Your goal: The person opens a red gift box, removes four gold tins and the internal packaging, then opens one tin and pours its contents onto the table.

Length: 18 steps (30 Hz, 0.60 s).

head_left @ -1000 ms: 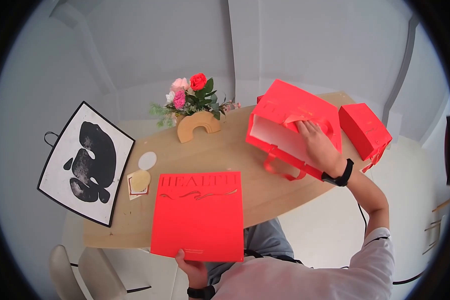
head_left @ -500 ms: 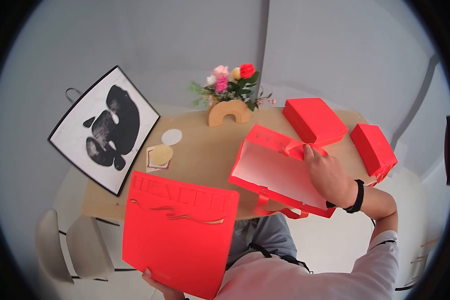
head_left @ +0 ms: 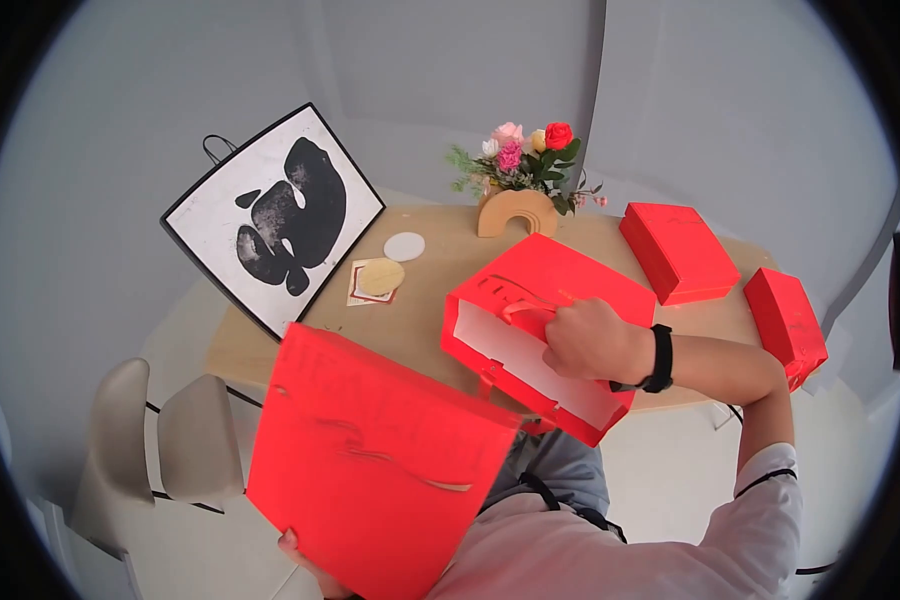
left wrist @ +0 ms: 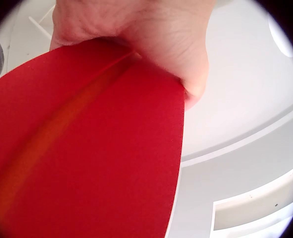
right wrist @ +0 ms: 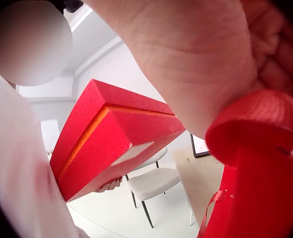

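My left hand [head_left: 315, 572] grips the lower end of a large flat red box [head_left: 370, 465], which is held tilted in front of my body, its upper right corner near the gift bag. In the left wrist view an orange seam runs along the box's side. My right hand [head_left: 598, 340] holds the ribbon handle [right wrist: 258, 116] of a red gift bag [head_left: 560, 268]. The bag leans over the table on its side, mouth towards me, with its white inside [head_left: 510, 355] showing. Another ribbon loop hangs from its near edge.
Two smaller red boxes, one [head_left: 675, 245] behind the bag and one [head_left: 785, 315] at the right end, stand on the wooden table [head_left: 430, 300]. A flower arrangement [head_left: 530, 165], a white disc [head_left: 404, 247], a round tan piece [head_left: 380, 278] and a framed black-and-white picture [head_left: 290, 215] are further left.
My right hand has pulled the bag leftward and towards me, off the box behind it, and tipped its mouth towards me. The left-hand box has tilted, its top swinging towards the bag. The head view has shifted.
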### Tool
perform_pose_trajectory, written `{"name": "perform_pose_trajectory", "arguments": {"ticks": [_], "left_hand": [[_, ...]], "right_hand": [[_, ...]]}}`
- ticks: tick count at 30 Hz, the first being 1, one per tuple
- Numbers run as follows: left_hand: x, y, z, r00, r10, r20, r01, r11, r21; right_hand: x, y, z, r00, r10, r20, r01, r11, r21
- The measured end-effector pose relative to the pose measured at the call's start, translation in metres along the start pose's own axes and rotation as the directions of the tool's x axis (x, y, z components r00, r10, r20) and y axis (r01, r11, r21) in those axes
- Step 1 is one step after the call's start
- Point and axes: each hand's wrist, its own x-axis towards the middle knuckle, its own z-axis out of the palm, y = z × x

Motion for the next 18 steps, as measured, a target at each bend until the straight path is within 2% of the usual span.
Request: {"name": "perform_pose_trajectory", "arguments": {"ticks": [2, 3, 8, 11, 14, 16, 18], "left_hand": [[-0.004, -0.006, 0.067, 0.990, -0.071, -0.121, 0.070, 0.997, -0.012], [-0.002, -0.009, 0.069, 0.991, -0.068, -0.118, 0.068, 0.998, -0.009], [0.018, -0.032, 0.071, 0.954, -0.263, -0.141, 0.283, 0.948, 0.144], [0.032, -0.035, 0.074, 0.935, -0.341, -0.093, 0.353, 0.912, 0.207], [0.036, -0.032, 0.078, 0.922, -0.380, -0.070, 0.386, 0.899, 0.207], [0.032, -0.027, 0.092, 0.914, -0.396, -0.086, 0.405, 0.892, 0.199], [0.032, -0.022, 0.099, 0.908, -0.404, -0.110, 0.418, 0.888, 0.189]], "right_hand": [[0.005, 0.001, -0.002, 1.000, -0.003, -0.013, 0.003, 1.000, 0.027], [0.007, 0.001, -0.003, 1.000, -0.001, -0.004, 0.001, 1.000, 0.021], [0.005, 0.001, -0.004, 0.998, 0.003, 0.055, -0.008, 0.996, 0.086], [0.002, 0.001, -0.001, 0.998, 0.018, 0.068, -0.024, 0.996, 0.081], [0.000, 0.005, 0.007, 0.995, 0.030, 0.093, -0.041, 0.992, 0.118], [0.000, 0.006, 0.014, 1.000, 0.010, 0.027, -0.013, 0.996, 0.090], [0.003, 0.007, 0.016, 0.999, -0.002, 0.047, -0.002, 0.997, 0.074]]}}
